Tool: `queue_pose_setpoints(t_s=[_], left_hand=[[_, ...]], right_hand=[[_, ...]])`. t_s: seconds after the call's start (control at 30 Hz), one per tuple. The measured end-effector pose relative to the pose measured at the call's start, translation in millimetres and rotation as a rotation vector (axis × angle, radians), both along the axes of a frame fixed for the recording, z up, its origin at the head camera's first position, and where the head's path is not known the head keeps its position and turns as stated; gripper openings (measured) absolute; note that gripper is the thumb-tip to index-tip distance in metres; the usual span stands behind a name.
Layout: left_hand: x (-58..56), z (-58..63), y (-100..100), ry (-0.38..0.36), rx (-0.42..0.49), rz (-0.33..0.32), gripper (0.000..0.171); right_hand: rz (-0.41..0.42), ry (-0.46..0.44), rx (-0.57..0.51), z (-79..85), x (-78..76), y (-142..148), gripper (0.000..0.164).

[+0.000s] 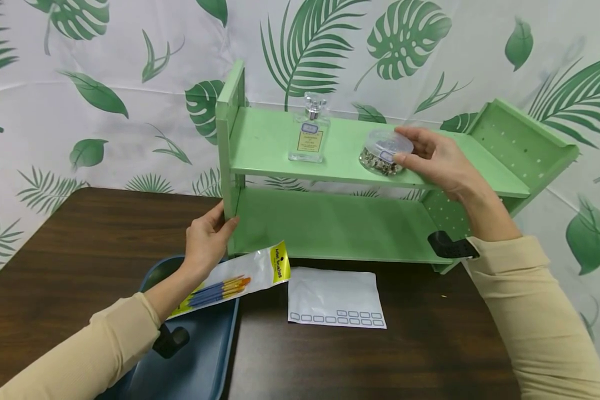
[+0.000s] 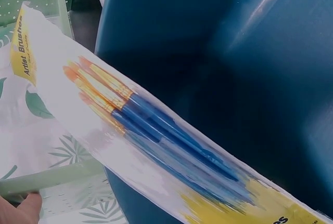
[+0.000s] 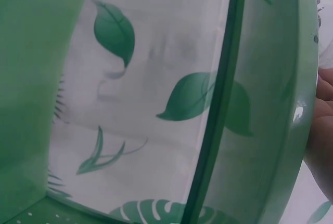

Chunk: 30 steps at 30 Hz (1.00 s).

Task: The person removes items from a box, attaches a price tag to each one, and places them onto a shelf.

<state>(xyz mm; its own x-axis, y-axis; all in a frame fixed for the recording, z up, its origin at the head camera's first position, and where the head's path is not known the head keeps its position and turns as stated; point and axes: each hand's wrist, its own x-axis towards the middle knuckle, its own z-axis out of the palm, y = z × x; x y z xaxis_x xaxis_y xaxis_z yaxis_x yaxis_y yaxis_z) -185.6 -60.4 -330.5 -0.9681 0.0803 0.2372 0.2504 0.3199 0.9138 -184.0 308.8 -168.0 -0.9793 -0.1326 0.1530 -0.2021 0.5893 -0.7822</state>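
A two-tier green shelf [image 1: 330,225] stands on the table against the leaf-print backdrop. At its left end my left hand [image 1: 205,239] grips the side panel, thumb in front and fingers behind; the left wrist view shows only part of that hand [image 2: 22,211]. On the upper tier, my right hand [image 1: 442,161] pinches a round clear jar [image 1: 380,161] between thumb and fingers. Small, dark and pale pieces fill the jar, and a blue-outlined label is on it. To its left a clear perfume bottle [image 1: 309,136] stands upright, bearing a similar label. The right wrist view hides the jar.
A pack of artist brushes [image 1: 262,272] lies across the blue tray [image 1: 180,366], close by my left forearm. In front of the shelf is a white label sheet [image 1: 335,294]. The shelf's dotted right end panel [image 1: 522,141] slants outward.
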Motion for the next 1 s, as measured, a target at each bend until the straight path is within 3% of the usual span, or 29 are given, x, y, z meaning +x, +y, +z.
queue_pose_setpoints(t_s=[0.73,1.0], left_hand=[[-0.1,1.3,0.9,-0.022,0.001,0.023,0.047],[0.9,2.5,-0.1,-0.076,0.019,0.019,0.049]], right_hand=[[0.043,-0.045,-0.054,1.4,4.3,0.7,0.064],[0.038,-0.061,-0.051,3.1,6.5,2.9,0.066]])
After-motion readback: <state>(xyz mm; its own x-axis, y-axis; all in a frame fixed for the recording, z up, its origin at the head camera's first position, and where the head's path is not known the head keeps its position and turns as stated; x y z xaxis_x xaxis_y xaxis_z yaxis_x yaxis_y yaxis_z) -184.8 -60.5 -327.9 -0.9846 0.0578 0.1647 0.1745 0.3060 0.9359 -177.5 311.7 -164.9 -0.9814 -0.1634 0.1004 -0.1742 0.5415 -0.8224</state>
